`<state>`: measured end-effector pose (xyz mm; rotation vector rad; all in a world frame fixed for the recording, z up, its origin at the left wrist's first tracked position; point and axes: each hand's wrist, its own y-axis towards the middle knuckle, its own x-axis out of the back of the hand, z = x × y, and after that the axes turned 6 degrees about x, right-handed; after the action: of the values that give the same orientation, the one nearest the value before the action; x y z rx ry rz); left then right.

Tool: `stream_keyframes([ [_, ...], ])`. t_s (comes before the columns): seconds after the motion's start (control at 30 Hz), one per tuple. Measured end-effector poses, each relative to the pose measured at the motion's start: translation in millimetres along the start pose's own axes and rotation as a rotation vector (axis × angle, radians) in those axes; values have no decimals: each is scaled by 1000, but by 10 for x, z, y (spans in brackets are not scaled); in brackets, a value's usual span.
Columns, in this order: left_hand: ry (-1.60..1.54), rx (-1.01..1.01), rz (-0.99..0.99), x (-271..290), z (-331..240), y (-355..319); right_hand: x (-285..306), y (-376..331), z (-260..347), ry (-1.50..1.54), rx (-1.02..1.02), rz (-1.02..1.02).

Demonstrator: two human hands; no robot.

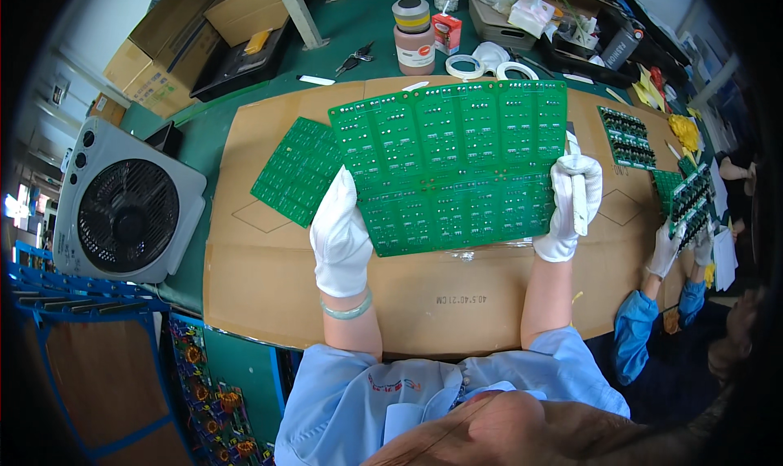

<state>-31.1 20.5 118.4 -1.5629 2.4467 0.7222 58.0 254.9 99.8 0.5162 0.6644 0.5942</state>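
Observation:
A large green circuit board panel point(461, 164) is held up in front of me by both hands, tilted, its face dotted with rows of small solder points. My left hand point(338, 238), in a white glove, grips the panel's left edge. On the opposite edge, my right hand point(568, 201), also gloved, is closed on the panel. A slim white stick-like tool point(580, 205) runs along that hand's fingers; its exact kind is unclear. Behind the panel at left, a second green circuit board point(300, 168) lies on the cardboard sheet point(424, 307), partly covered.
A grey fan point(130, 201) stands at left. Along the back are pliers point(356, 58), a pink bottle point(415, 50), a small red carton point(447, 34) and white tape rolls point(465, 66). At right, a co-worker's gloved hands point(667, 246) hold a populated board point(692, 197), near another board point(626, 137).

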Motion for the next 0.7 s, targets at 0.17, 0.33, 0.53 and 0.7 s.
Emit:
stream_keyframes([
  [0.17, -284, 143, -17, -63, -53, 19, -2, -8, 11, 43, -25, 14],
  [0.33, -134, 222, 2, -89, -88, -21, 26, -26, -10, 128, -78, 27],
  [0.53, -3, 245, 32, -146, -130, -11, 48, 1, 54, 74, -98, 71],
  [0.7, -13, 269, -21, -142, -106, -11, 17, 1, 71, 88, -60, 106],
])
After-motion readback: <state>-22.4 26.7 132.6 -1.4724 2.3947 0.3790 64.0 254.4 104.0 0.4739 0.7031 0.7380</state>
